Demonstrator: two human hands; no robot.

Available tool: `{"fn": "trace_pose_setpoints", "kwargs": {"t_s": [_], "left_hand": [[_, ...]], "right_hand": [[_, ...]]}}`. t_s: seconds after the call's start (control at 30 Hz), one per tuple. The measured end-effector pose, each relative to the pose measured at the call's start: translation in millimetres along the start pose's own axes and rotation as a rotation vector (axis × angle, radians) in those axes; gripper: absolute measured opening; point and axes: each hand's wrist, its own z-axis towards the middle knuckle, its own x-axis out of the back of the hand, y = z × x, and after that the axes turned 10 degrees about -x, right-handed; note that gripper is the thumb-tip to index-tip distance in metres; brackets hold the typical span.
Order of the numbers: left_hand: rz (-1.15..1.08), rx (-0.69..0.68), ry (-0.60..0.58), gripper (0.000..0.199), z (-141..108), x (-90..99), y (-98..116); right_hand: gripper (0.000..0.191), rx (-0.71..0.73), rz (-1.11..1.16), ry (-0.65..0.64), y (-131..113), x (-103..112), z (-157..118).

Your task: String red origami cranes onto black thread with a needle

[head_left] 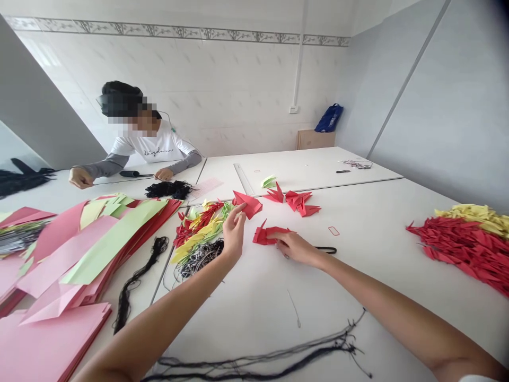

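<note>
Co-worker (153, 146) in white T-shirt, stacked pink paper (51, 345), blue bag (329, 118) on cardboard box (316, 139)

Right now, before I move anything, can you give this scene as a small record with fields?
left hand: raised, fingers nearest a red folded paper piece
right hand: fingertips on another red folded paper piece
nearby: mixed folded paper strips; black thread
far right: heap of red and yellow folded paper
co-worker: seated across the table, white shirt

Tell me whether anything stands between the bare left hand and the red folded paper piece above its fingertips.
Nothing visible does: the left hand is raised with its fingertips right at the lower edge of the red folded paper piece.
</note>
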Motion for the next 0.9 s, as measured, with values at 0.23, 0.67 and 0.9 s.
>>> {"fn": "trace_pose_setpoints", "kwargs": {"t_s": [0.23,0.67,0.9], "left_hand": [[-0.123,0.137,0.069,0.035,-17.9,17.7,-8.3],[-0.147,0.16,-0.007,0.038,-18.3,19.2,-35.5],[-0.177,0.105,0.012,0.031,-17.2,21.3,-37.9]], "right_hand": [[0.037,-0.004,0.243,0.417,18.0,-9.7,27.9],[0.027,0.034,0.409,0.452,-7.1,-42.8,13.2],[0.03,0.087,0.27,0.437,-14.5,-43.5,33.2]]}}
